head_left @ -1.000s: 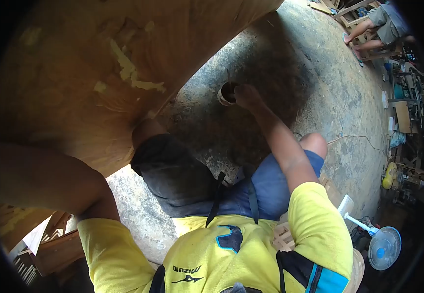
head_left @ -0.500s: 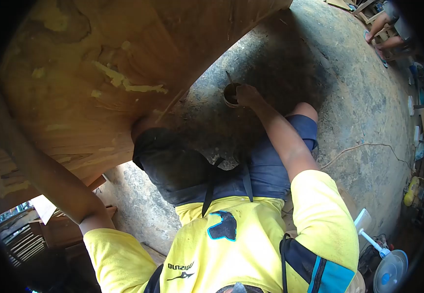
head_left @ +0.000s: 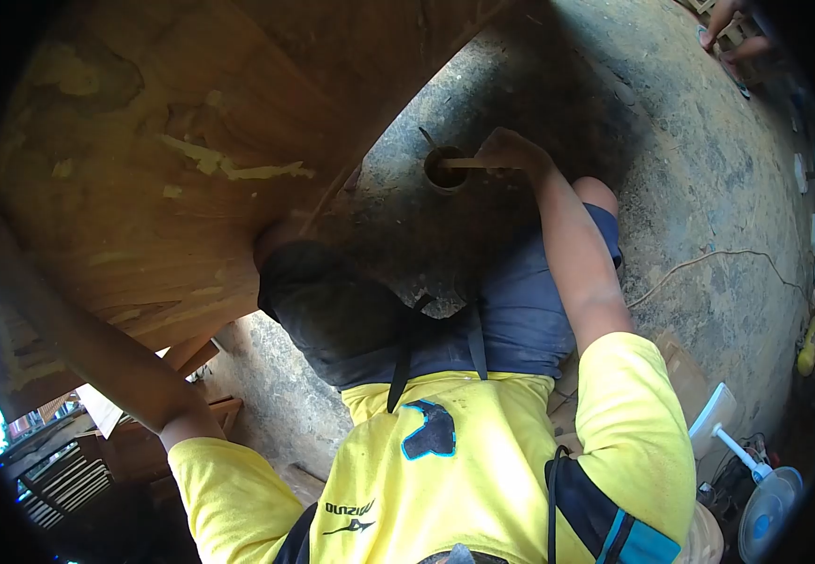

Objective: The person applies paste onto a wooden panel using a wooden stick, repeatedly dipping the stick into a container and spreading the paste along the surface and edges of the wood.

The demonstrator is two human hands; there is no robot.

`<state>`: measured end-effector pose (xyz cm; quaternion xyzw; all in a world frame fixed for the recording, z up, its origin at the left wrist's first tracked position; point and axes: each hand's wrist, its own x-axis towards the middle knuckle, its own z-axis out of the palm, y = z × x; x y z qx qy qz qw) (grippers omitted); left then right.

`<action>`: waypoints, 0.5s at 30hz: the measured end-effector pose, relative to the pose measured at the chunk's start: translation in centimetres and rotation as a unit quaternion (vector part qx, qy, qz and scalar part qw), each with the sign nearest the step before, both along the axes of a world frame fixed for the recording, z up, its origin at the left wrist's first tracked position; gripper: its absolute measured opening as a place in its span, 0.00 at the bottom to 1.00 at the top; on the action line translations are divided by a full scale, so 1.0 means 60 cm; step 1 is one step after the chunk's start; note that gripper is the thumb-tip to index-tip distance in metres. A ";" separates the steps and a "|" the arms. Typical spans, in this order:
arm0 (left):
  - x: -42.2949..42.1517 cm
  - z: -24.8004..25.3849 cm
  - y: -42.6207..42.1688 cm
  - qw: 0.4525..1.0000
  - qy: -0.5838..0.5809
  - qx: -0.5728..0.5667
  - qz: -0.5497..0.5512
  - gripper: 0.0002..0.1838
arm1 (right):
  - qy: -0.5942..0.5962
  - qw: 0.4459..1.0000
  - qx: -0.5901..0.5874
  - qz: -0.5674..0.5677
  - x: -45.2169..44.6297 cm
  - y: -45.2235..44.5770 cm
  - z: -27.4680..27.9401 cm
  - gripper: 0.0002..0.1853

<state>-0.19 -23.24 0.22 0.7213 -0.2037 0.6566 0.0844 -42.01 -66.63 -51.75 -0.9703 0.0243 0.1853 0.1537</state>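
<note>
My right hand (head_left: 514, 150) is closed around a pale flat stick (head_left: 473, 164), whose far end reaches into a small round cup (head_left: 445, 182) on the floor. A second thin stick (head_left: 428, 138) leans out over the cup's rim. What the cup contains is too dark to make out. On the left, my left arm stretches up along a large brown wooden panel (head_left: 182, 235) marked with pale yellowish patches. The left hand itself is lost past the dark edge of the view.
The panel rises close over my left knee. A cable (head_left: 708, 256) runs across the concrete floor (head_left: 698, 188) on the right, and a fan (head_left: 769, 512) stands at lower right. Another person's feet (head_left: 722, 42) are at upper right. Slatted wooden pieces (head_left: 64, 475) lie at lower left.
My right hand has moved from the cup's rim slightly up and to the right, and the pale stick now shows between hand and cup. The view has shifted a little.
</note>
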 end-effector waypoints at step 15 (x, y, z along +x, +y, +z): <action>0.034 0.097 0.017 0.955 -0.046 0.143 0.258 0.43 | -0.343 0.751 0.455 -0.332 0.098 0.190 0.282 0.18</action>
